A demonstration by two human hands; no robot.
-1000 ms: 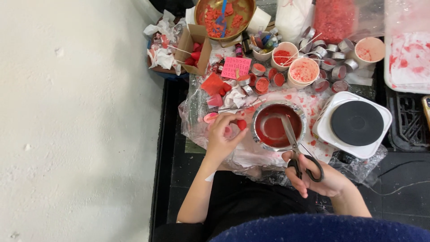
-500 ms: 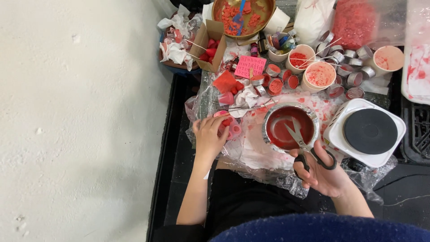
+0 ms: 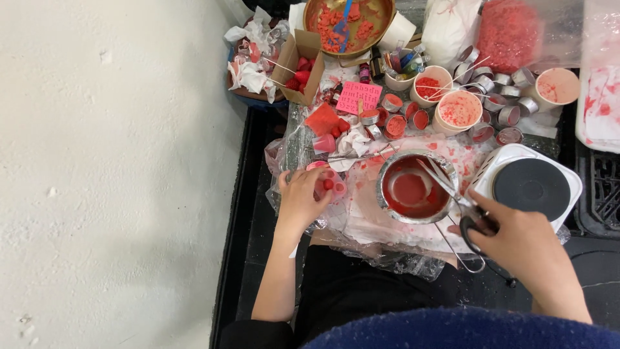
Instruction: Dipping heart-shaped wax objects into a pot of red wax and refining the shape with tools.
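The left hand [image 3: 302, 200] pinches a small red wax piece [image 3: 328, 184] over the pink mould [image 3: 326, 187] beside the pot [image 3: 413, 189]. The right hand [image 3: 523, 245] grips scissors [image 3: 462, 207], blades resting across the pot. Red wax still fills it, and many tins [image 3: 497, 100] behind look unfilled.

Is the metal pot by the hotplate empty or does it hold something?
Not empty: the metal pot holds red liquid, with the scissors reaching in.

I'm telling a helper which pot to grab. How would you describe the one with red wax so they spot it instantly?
Start at the white hotplate with its black disc. Just left of it sits a round metal pot, scissors across its rim. It's the widest metal vessel there, unlike the small tins behind.
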